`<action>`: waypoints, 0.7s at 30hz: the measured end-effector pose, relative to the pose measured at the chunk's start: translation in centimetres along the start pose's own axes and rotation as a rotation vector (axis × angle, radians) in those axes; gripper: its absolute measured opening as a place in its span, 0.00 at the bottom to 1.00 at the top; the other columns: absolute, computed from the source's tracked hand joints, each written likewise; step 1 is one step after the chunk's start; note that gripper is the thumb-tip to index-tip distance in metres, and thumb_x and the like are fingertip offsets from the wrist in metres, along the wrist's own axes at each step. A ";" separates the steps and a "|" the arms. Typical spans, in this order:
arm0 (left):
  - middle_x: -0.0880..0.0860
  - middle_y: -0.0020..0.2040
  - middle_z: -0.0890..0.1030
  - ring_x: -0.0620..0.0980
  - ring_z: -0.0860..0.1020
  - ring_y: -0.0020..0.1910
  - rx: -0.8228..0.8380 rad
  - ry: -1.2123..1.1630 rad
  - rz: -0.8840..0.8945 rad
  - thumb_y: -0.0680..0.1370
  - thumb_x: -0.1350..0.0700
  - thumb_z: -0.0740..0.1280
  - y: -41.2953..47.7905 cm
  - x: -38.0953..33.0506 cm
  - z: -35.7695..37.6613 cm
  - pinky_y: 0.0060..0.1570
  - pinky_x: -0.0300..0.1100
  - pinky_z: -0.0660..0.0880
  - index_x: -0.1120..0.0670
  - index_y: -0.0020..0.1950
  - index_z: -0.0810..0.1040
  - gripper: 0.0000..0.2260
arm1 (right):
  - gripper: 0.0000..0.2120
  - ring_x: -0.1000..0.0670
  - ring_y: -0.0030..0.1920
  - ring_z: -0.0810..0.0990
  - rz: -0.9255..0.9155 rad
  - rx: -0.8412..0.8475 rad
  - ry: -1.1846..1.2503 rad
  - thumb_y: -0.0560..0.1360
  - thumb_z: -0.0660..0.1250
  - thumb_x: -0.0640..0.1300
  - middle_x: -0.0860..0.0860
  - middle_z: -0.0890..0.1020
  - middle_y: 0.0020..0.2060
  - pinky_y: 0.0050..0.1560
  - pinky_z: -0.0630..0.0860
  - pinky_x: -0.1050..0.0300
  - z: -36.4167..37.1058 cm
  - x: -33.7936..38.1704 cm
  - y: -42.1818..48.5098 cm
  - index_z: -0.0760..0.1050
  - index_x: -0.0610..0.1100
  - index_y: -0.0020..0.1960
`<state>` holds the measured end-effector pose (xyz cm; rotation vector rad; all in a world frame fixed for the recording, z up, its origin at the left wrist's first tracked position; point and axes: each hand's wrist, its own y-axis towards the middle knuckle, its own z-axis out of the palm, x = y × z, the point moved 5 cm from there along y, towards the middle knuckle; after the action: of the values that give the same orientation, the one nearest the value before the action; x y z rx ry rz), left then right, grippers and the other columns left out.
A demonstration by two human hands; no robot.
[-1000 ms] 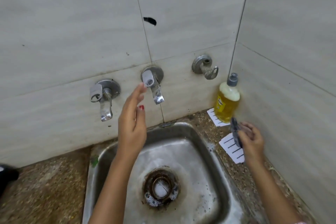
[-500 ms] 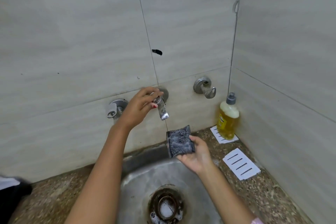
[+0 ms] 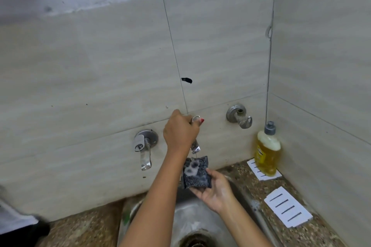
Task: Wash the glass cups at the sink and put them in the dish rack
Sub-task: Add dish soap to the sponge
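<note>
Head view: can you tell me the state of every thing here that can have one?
middle tap, handle gripped by left hand, thin stream seems to run
left tap, untouched, no water seen
scrub pad, held by right hand under the middle tap, wet white patch
soap bottle, upright, capped, mostly full
sink, no cup in the visible part

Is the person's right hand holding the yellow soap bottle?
No, the right hand holds a dark scrub pad under the tap, while the soap bottle stands untouched in the corner.
</note>
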<state>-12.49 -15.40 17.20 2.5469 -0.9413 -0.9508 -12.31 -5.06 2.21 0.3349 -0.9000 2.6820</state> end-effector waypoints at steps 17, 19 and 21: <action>0.46 0.47 0.82 0.45 0.77 0.47 0.044 -0.314 -0.208 0.67 0.43 0.74 1.0 1.5 0.7 0.38 0.37 0.68 0.55 0.51 0.82 0.20 | 0.05 0.41 0.44 0.79 -0.164 -0.030 -0.404 0.75 0.62 0.31 0.38 0.79 0.44 0.32 0.81 0.52 -2.0 0.1 2.0 0.71 0.33 0.51; 0.45 0.46 0.80 0.44 0.75 0.44 0.041 -0.326 -0.216 0.67 0.44 0.75 1.0 1.6 0.6 0.39 0.37 0.68 0.55 0.51 0.83 0.19 | 0.13 0.43 0.48 0.79 -0.338 -0.120 -0.774 0.71 0.68 0.31 0.45 0.77 0.47 0.41 0.81 0.51 -2.6 1.1 2.7 0.70 0.41 0.53; 0.43 0.42 0.77 0.44 0.74 0.44 0.035 -0.326 -0.205 0.68 0.45 0.75 0.9 1.4 0.5 0.39 0.37 0.67 0.55 0.51 0.83 0.18 | 0.17 0.49 0.48 0.79 -0.489 -0.140 -1.001 0.67 0.72 0.31 0.49 0.78 0.45 0.41 0.78 0.62 -2.1 2.0 2.6 0.71 0.46 0.49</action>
<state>-12.46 -16.98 16.51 2.6027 -0.7896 -1.4555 -15.28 -5.33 -0.25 1.6880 -1.0309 1.8983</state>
